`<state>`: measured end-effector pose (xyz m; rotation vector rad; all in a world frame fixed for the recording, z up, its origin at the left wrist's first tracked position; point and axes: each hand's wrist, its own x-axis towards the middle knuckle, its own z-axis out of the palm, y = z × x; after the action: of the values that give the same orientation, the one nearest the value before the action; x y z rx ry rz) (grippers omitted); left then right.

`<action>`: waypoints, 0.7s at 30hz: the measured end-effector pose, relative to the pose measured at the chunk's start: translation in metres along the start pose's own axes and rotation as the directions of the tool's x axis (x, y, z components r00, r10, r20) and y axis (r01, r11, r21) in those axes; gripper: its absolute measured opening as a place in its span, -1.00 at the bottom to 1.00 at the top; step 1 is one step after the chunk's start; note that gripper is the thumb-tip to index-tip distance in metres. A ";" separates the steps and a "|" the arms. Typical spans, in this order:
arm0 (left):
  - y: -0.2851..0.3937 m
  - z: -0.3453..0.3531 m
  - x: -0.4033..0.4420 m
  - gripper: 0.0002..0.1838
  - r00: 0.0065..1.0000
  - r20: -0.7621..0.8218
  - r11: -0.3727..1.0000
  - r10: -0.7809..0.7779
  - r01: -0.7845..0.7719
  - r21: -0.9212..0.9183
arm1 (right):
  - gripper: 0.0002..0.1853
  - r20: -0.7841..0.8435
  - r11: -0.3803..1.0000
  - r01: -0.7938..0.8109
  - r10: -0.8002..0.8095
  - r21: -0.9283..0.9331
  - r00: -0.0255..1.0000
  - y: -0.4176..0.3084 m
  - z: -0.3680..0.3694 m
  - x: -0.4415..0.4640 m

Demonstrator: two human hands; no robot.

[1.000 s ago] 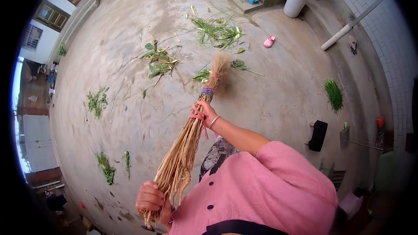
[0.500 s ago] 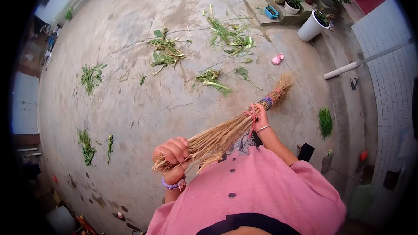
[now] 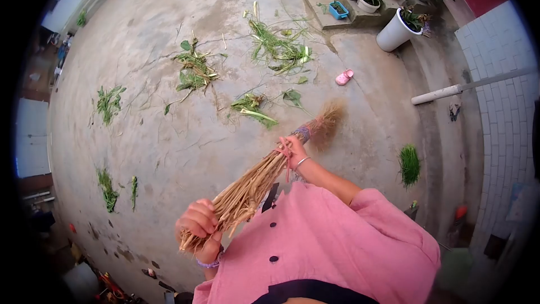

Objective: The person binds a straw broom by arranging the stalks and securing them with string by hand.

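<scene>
My left hand [image 3: 197, 222] is wrapped round the thick, loose stalk end of a bundle of dry brown stalks [image 3: 247, 188], at the lower left. The bundle slants up to the right in front of the pink shirt. My right hand [image 3: 291, 151], with a silver bangle at its wrist, grips it near a pink tie. Beyond this hand, a purple band circles the narrow part, and the fuzzy, blurred tip hangs over the concrete floor. Cut greens [image 3: 253, 108] lie on the floor beyond the bundle, with a loose leafy stem [image 3: 293, 99] near the tip.
More piles of greens [image 3: 194, 70] are scattered over the concrete floor [image 3: 185, 163]. A pink clog [image 3: 344, 77] lies at the upper right, below a tall white planter [image 3: 396, 31] and potted plants on steps. A white pole [image 3: 436, 94] juts in from the right.
The bundle's tip swung to the right between the first two frames, then came partway back left. Both hands stay closed on the stalks. The camera view has shifted too.
</scene>
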<state>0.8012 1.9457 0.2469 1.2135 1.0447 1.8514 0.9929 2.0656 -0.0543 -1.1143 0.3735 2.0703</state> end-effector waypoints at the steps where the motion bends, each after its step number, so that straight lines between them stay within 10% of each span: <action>1: 0.011 0.008 -0.001 -0.70 0.997 -0.055 0.996 0.054 -0.049 0.078 | -0.68 0.069 0.994 -0.109 0.108 0.018 0.992 0.004 0.021 0.014; 6: 0.044 0.029 0.000 -0.65 0.975 0.082 0.898 0.205 -0.221 0.381 | -0.79 0.302 0.979 -0.145 0.183 -0.145 0.936 0.004 0.129 0.018; 12: 0.067 -0.013 -0.010 -0.66 0.783 -0.366 0.830 0.503 -0.321 0.455 | -0.78 0.392 0.986 -0.100 0.144 -0.131 0.908 -0.010 0.173 -0.031; 15: 0.048 0.017 0.029 -0.65 0.899 -0.113 0.906 0.423 -0.418 0.061 | -0.72 0.395 0.994 0.015 0.029 -0.109 0.918 -0.052 0.139 -0.037; 21: -0.038 0.072 0.056 -0.69 0.996 -0.022 0.960 0.088 -0.091 -0.266 | -0.69 0.083 0.988 0.150 -0.146 -0.047 0.986 -0.144 0.023 -0.063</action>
<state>0.8539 2.0290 0.2528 1.1063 0.7251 1.9953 1.1060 2.1468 0.0229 -1.0546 0.1919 1.9958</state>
